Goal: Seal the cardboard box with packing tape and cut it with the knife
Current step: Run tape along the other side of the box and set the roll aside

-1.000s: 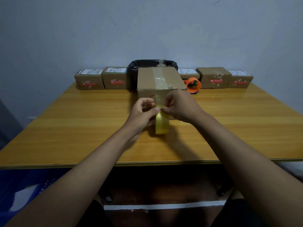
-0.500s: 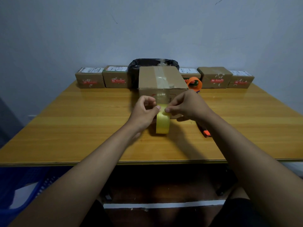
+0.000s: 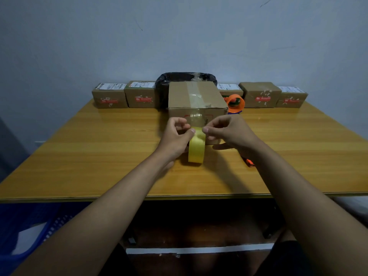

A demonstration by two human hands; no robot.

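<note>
A cardboard box (image 3: 196, 96) stands mid-table with clear tape running along its top and down its front face. A yellow roll of packing tape (image 3: 196, 150) stands on edge on the table just in front of it. My left hand (image 3: 175, 136) and my right hand (image 3: 229, 132) pinch the top of the roll from either side, fingertips close together at the tape's loose end. An orange-tipped knife (image 3: 249, 162) lies on the table, mostly hidden under my right forearm.
Several small labelled cardboard boxes (image 3: 109, 95) line the back edge of the wooden table (image 3: 99, 156). A black bin bag (image 3: 185, 77) sits behind the main box. An orange tape dispenser (image 3: 236, 103) stands to the box's right. A blue crate (image 3: 29, 234) is below left.
My right hand has drawn back to the right, uncovering the knife's orange tip. Both hands have shifted slightly while still pinching at the top of the roll.
</note>
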